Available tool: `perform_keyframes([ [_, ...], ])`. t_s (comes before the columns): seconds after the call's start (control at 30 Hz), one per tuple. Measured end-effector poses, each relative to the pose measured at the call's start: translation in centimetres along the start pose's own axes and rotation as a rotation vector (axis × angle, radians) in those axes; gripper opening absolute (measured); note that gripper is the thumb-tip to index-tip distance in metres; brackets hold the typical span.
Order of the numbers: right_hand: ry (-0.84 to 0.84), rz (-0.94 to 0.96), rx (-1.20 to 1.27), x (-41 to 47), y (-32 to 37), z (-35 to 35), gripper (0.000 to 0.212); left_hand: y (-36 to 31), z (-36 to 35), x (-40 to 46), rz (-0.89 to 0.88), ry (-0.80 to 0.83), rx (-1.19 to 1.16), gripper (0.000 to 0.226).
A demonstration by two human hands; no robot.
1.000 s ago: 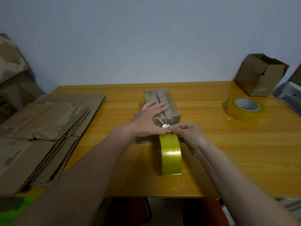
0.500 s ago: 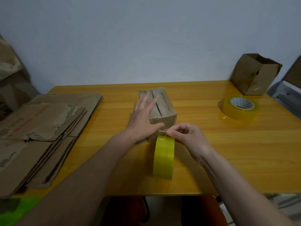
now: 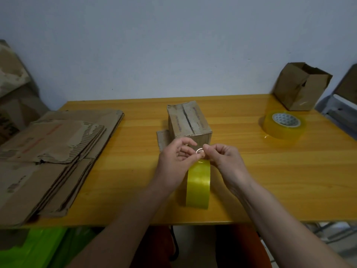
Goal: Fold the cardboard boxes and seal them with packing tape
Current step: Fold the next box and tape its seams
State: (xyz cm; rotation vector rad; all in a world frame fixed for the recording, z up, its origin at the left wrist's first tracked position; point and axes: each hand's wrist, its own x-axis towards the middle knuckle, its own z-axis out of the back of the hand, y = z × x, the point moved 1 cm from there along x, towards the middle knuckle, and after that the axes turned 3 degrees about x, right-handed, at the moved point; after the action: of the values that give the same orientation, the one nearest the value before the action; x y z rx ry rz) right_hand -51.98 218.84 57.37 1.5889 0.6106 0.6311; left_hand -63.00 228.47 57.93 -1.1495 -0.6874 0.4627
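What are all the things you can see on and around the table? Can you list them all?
folded box: 1, brown, middle of the table, top seam untaped
upright tape roll: 1, yellow, standing on edge at the near side of the table
flat tape roll: 1, clear yellowish, lying flat at the right
open box: 1, brown, far right corner
flattened boxes: a stack, count unclear, brown and torn, left side of the table
table: 1, yellow-orange wood
wall: pale blue-grey, behind
green thing: 1, bright green, under the table at the left
left hand: 1, pinches the loose tape end
right hand: 1, pinches the same tape end
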Motion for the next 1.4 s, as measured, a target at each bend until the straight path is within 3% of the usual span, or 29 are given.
perform_keyframes([
  [0.17, -0.009, 0.007, -0.12, -0.2, 0.5, -0.1, 0.032, -0.7, 0.0, 0.0, -0.118, -0.076, 0.245, 0.015],
  [0.27, -0.067, 0.099, -0.346, -0.5, 0.9, -0.4, 0.033, -0.7, -0.3, -0.2, -0.18, -0.127, 0.432, 0.009],
  [0.37, -0.109, 0.253, -0.634, -1.0, 1.3, -0.3, 0.027, -0.6, -0.5, -0.2, -0.161, -0.182, 0.479, 0.004],
  [0.43, -0.114, 0.17, -0.724, -1.0, 1.8, 0.6, 0.041, -0.3, -0.3, 0.0, -0.095, -0.233, 0.467, 0.003],
  [0.53, 0.131, -0.062, -0.81, -1.4, 2.4, 0.9, 0.066, 0.0, -0.3, 0.2, -0.004, -0.282, 0.458, 0.003],
  [0.6, 0.304, -0.135, -0.719, -2.0, 2.3, 0.4, 0.055, 0.2, -0.6, 0.2, 0.021, -0.327, 0.422, 0.006],
  [0.67, 0.34, -0.13, -0.681, -2.2, 2.3, 0.5, 0.041, 0.6, -0.9, 0.1, 0.049, -0.344, 0.329, 0.011],
  [0.73, 0.355, -0.046, -0.94, -2.2, 3.0, 0.9, 0.039, 1.2, -0.8, -0.2, 0.083, -0.284, 0.284, 0.011],
  [0.8, 0.388, 0.046, -1.29, -2.5, 3.3, 0.8, 0.039, 2.3, -0.3, -0.7, 0.112, -0.195, 0.406, 0.009],
  [0.9, 0.527, 0.016, -1.529, -3.1, 2.3, 0.4, 0.039, 4.0, 1.0, -1.2, 0.199, -0.141, 0.581, 0.007],
  [0.97, 0.59, -0.086, -1.485, -3.2, 1.9, 0.2, 0.039, 4.4, 2.1, -0.9, 0.22, -0.237, 0.584, 0.013],
  [1.03, 0.501, -0.136, -1.236, -2.5, 2.3, 0.3, 0.044, 4.1, 3.0, -0.1, 0.135, -0.308, 0.56, 0.025],
  [1.1, 0.273, 0.042, -1.035, -1.0, 3.0, 0.3, 0.034, 3.3, 3.3, 1.0, 0.005, -0.283, 0.572, 0.035],
  [1.17, 0.037, 0.345, -1.039, 0.9, 3.9, 0.1, 0.023, 2.3, 3.0, 2.4, -0.082, -0.202, 0.602, 0.039],
  [1.2, -0.001, 0.43, -1.065, 1.9, 4.2, -0.1, 0.028, 1.9, 2.6, 3.1, -0.093, -0.151, 0.609, 0.04],
  [1.3, 0.116, 0.29, -1.075, 4.6, 3.7, -0.7, 0.042, 1.4, 2.0, 4.5, -0.041, -0.039, 0.559, 0.038],
  [1.4, 0.115, 0.265, -0.949, 5.2, 2.5, -1.4, 0.039, 1.6, 2.5, 4.7, -0.066, -0.116, 0.506, 0.03],
])
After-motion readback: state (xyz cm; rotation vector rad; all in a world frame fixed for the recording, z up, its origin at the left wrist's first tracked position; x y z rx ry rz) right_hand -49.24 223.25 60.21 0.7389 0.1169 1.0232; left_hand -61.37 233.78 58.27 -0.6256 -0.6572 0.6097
